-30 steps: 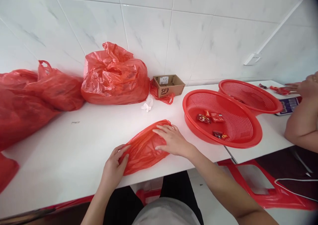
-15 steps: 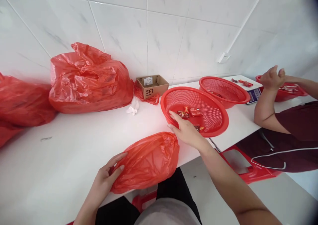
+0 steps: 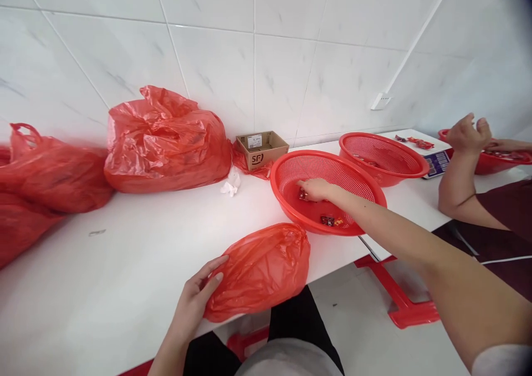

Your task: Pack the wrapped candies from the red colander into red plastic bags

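Note:
My right hand (image 3: 316,190) reaches deep into a red plastic mesh basket (image 3: 328,165), with its fingertips down at a small red wrapped packet (image 3: 304,195). I cannot tell whether the fingers grip it. Further packets (image 3: 328,220) lie near the basket's front wall. My left hand (image 3: 193,301) rests against the near end of a flattened red plastic bag (image 3: 260,273), its fingers apart on the bag's edge. That bag lies on the white table (image 3: 137,248) close to the front edge.
A second red basket (image 3: 383,159) stands behind the first, beside a digital scale (image 3: 437,163). A co-worker's hands (image 3: 467,135) work over a third red basket (image 3: 486,163). Stuffed red bags (image 3: 166,149), a cardboard box (image 3: 261,150) and crumpled tissue (image 3: 231,182) line the wall.
My right hand has moved from the basket's near rim further in, towards the packets. My left hand stays on the bag. The co-worker's arm has shifted slightly.

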`<state>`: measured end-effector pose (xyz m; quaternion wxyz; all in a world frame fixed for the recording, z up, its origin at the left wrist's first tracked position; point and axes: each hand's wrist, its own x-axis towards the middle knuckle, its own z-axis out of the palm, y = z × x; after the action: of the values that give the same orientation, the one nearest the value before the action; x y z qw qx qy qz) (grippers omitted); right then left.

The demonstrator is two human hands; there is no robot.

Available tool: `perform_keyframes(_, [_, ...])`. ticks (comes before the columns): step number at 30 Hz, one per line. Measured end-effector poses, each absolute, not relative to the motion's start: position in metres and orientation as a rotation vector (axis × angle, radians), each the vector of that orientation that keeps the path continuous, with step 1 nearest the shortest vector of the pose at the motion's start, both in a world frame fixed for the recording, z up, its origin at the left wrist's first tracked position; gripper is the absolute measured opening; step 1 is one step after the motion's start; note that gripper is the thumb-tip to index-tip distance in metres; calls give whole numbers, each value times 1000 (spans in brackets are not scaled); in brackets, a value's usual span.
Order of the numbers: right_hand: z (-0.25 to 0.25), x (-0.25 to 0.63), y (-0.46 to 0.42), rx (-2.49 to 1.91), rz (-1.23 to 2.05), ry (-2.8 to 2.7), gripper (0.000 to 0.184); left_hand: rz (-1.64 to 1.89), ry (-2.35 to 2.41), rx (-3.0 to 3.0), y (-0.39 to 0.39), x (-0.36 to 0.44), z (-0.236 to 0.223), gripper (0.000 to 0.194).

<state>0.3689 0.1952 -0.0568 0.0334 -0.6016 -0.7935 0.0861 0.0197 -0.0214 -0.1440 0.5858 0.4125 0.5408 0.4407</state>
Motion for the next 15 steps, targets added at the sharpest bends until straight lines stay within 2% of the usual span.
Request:
perform_keyframes(3, [-37,369,189,-1825,348,-2362,25,1086,1282,890,-22,16,-144,56])
perform_keyframes(5, [-19,362,173,-1709,531,-2170,24,1127,1296,872,-21,16,-145,59])
perform_keyframes(8, [-10,333,126,-1288,1101,-1772,26,1102,1306,958,-18,17,-149,63])
perform_keyframes(11, [-36,287,74,-978,1611,-1694,21,1045,1320,1040,-16,17,-151,68])
perform_keyframes(13, [-67,260,54,-996,1625,-1702,15,1044,1331,1037,-16,18,-150,68])
perform_keyframes(15, [-97,245,50,-1183,1403,-1799,20,1049,1345,1030,-17,19,-147,67])
